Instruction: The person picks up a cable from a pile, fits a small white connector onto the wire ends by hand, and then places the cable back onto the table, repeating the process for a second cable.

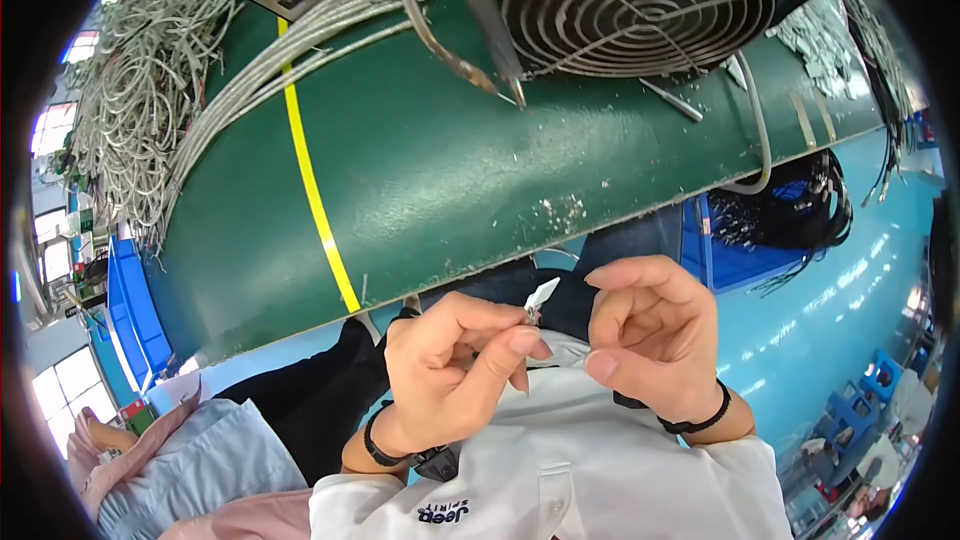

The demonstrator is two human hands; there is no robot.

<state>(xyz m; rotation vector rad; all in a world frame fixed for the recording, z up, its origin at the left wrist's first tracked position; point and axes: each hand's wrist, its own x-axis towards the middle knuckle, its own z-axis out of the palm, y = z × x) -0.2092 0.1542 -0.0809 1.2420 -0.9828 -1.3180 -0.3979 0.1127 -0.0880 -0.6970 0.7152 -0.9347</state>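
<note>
My left hand (455,365) is closed, pinching a small white pointed piece (542,294) between thumb and fingertips. The piece sticks up past the fingers, and its lower end is hidden by them. A short way to the right, my right hand (660,335) is curled loosely, its thumb and fingers apart and nothing visible between them. Both hands are held in front of my white shirt, just short of the bench's near edge. Each wrist wears a black band.
On the green bench (400,170) stand a fan with a round wire guard (640,10) and a soldering iron (485,20). Grey cables (150,90) pile up at the left, beside yellow tape (310,170). Black cables (790,210) fill a blue bin. Someone sits at my left.
</note>
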